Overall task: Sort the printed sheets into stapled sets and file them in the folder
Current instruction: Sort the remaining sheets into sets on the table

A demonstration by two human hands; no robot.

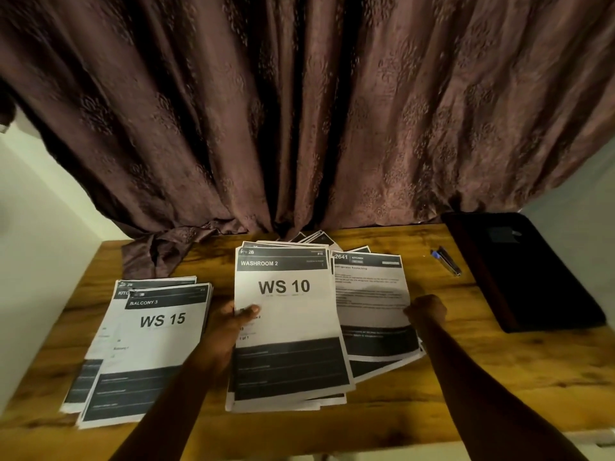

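Brown curtain (299, 111) drapes behind papers (286, 327); pen (446, 261) beside folder (525, 271).

Brown curtain (299, 111), wooden table (466, 377), pen (446, 260)

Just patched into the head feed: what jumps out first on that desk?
The WS 10 sheet tops the middle pile, its left edge pinched by the left hand. A WS 15 sheet tops the pile to its left. The black folder lies shut at the far right.
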